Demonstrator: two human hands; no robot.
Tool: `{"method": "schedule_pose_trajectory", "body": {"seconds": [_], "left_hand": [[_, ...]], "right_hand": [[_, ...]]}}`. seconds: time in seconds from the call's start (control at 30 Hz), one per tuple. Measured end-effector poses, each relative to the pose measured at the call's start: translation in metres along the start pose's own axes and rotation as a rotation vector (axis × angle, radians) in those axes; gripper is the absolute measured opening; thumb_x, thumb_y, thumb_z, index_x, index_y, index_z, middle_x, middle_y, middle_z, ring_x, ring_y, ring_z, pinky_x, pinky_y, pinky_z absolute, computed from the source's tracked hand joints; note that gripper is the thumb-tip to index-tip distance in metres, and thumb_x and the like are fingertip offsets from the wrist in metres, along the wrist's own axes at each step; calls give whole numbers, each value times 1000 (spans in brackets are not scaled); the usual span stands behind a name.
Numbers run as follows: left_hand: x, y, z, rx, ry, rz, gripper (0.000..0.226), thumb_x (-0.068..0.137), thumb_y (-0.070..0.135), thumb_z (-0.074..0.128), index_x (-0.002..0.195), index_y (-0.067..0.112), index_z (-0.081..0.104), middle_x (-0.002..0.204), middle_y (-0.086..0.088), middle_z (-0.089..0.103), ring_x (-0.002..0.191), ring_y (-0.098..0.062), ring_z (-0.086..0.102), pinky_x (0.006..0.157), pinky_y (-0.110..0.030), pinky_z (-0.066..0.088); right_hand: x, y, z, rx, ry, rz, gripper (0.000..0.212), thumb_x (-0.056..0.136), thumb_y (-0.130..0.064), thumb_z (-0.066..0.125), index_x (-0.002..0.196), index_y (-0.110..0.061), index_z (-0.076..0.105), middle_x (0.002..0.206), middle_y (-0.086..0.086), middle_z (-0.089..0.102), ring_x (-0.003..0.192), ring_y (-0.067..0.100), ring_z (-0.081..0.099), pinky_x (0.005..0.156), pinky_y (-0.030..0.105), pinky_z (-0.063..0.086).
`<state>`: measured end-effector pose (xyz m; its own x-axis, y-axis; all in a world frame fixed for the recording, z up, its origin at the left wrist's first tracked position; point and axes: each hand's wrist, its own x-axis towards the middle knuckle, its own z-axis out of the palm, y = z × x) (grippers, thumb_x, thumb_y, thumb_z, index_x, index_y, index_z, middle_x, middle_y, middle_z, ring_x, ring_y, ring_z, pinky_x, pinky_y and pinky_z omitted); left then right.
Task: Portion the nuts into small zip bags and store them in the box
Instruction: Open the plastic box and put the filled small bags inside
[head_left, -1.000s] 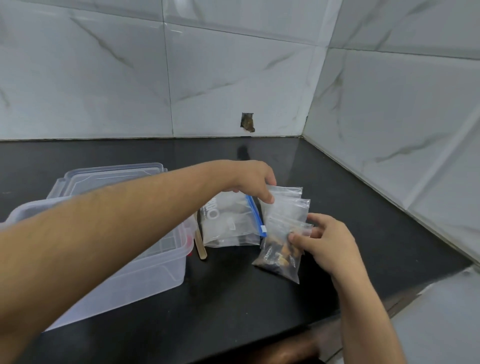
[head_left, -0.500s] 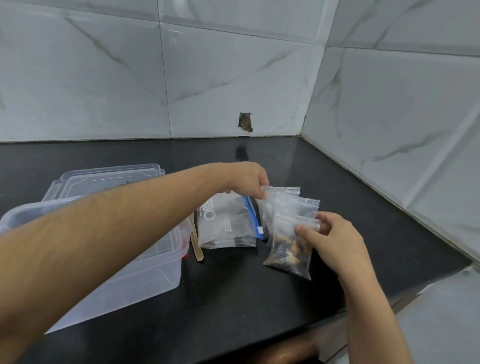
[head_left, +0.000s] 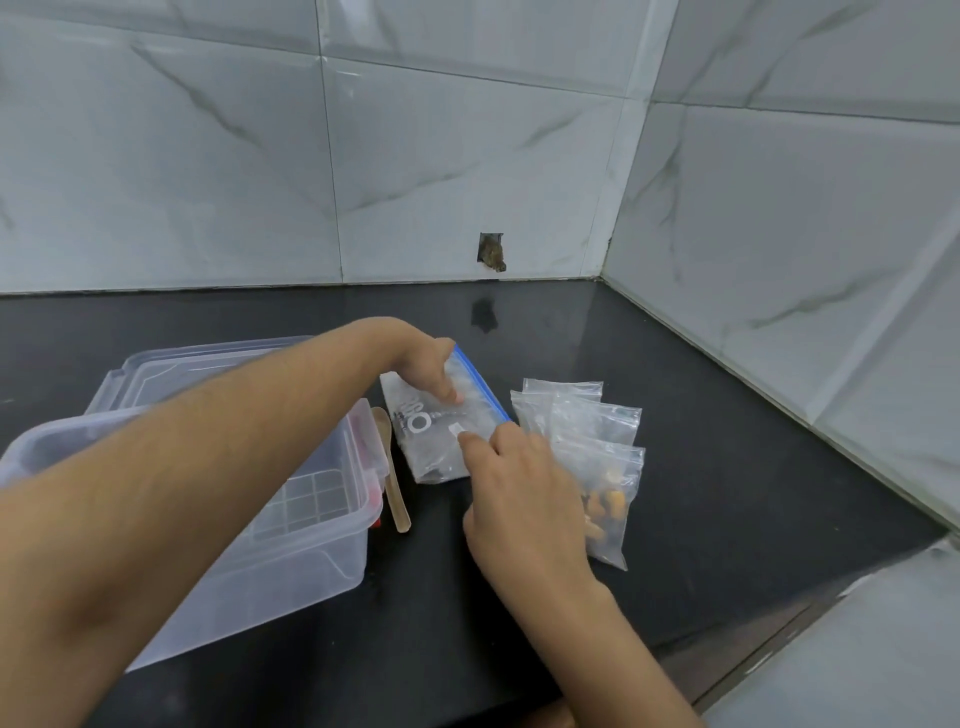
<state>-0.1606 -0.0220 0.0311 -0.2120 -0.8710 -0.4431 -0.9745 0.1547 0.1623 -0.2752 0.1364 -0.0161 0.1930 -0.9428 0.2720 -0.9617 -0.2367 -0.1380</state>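
Left hand (head_left: 423, 364): fingers curled over the top edge of the large zip bag (head_left: 441, 421), gripping it. Right hand (head_left: 511, 467): fingertips on the same bag's near right edge; whether it pinches or only touches cannot be told. Large zip bag: clear, blue zip strip, printed lettering, on the black worktop (head_left: 727, 441). Small zip bags (head_left: 582, 415): overlapping just right of it; the nearest (head_left: 605, 506) holds nuts. Wooden spoon (head_left: 392, 473): between bag and clear box (head_left: 291, 519). Lid (head_left: 156, 369): behind the box.
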Motion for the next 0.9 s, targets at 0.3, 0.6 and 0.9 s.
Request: {"method": "schedule_pose_trajectory", "body": {"seconds": [0.3, 0.6, 0.9], "left_hand": [[9, -25, -11, -218, 2, -114, 82, 88, 62, 45, 142, 1, 35, 148, -13, 39, 133, -30, 41, 111, -38, 32], [-21, -65, -40, -763, 281, 26, 19, 94, 20, 56, 96, 2, 62, 87, -12, 67, 64, -18, 65, 57, -27, 54], [-134, -140, -34, -1240, 363, 84, 15, 88, 5, 57, 102, 7, 64, 92, -14, 70, 66, -18, 69, 61, -31, 59]], "right_hand": [[21, 7, 2, 18, -2, 96, 10, 95, -16, 39, 91, -22, 46, 84, 4, 59, 66, 25, 41, 44, 28, 16], [39, 9, 1, 859, 134, 336, 34, 85, -32, 47, 73, -6, 64, 60, 4, 66, 66, 20, 67, 67, 44, 57], [62, -29, -38, 1350, 107, 290, 25, 88, 4, 52, 100, -8, 70, 61, -7, 56, 41, -5, 51, 42, 12, 42]]}}
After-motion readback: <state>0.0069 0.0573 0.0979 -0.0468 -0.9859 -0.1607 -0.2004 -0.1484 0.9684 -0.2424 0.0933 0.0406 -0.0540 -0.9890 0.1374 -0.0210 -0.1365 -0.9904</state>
